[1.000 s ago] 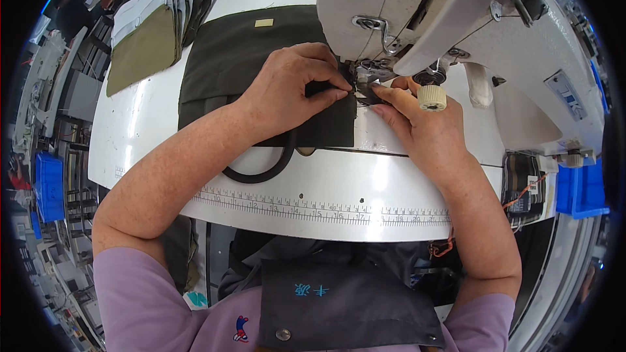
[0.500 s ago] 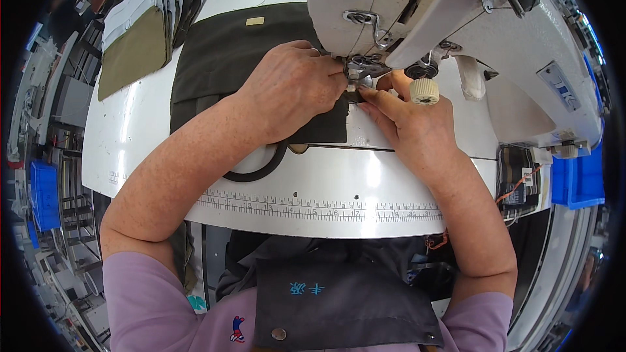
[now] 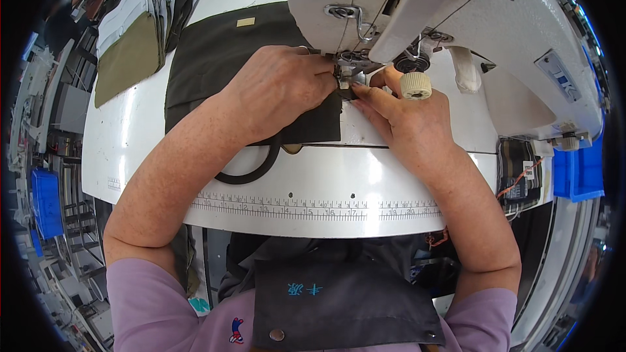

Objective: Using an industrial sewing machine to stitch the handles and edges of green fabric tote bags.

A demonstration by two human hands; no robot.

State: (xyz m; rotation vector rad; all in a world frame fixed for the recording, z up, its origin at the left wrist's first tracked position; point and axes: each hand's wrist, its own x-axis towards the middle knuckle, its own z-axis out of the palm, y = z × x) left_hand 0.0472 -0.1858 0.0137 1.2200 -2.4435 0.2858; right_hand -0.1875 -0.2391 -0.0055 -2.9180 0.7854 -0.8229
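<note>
A dark olive-black fabric piece (image 3: 215,42) with a small pale yellow label lies flat on the white sewing table, its right edge under the needle area of a sewing machine (image 3: 508,32). My left hand (image 3: 277,94) rests over this fabric, fingers closed on it just left of the presser foot (image 3: 345,77). From the right, my right hand (image 3: 414,114) reaches in with thumb and forefinger pinched at a small dark edge of fabric beside the foot. The fingertips are partly hidden by the machine. A black cord loop (image 3: 251,177) sticks out below the fabric.
Stacked olive, white and dark fabric pieces (image 3: 130,58) lie at the far left of the table (image 3: 130,150). A ruler strip (image 3: 313,210) runs along the near edge. Blue bins (image 3: 577,173) stand to the right, and a dark striped bundle (image 3: 518,169) sits by the table's right end.
The view has shifted slightly, so the machine appears a little further left. Both hands stay at the presser foot, and the fabric shows little movement.
</note>
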